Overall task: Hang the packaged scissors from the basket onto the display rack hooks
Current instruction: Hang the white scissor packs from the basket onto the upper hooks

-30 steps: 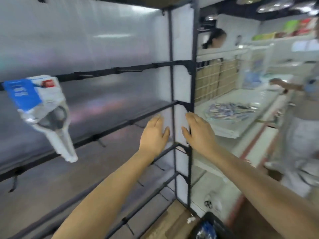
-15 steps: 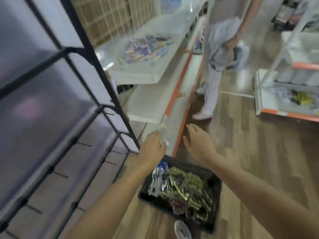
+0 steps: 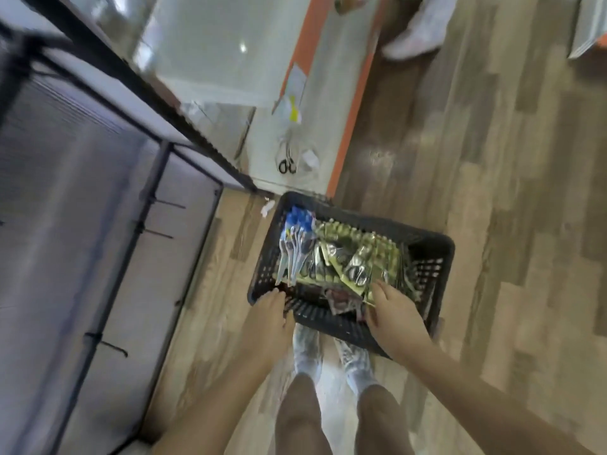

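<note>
At frame centre, the black plastic basket (image 3: 427,244) holds packaged scissors (image 3: 297,247); print unreadable. Left hand (image 3: 269,320) and right hand (image 3: 392,315) reach in, fingers extended, gripping nothing.

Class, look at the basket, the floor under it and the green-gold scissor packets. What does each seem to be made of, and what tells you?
Basket: probably moulded black plastic, matt, with slotted lattice walls.
Floor: wood-look planks with grain and staggered joints; real wood or laminate, cannot tell.
Green-gold packets: likely glossy printed card or foil-like film, judging by bright glints.
</note>
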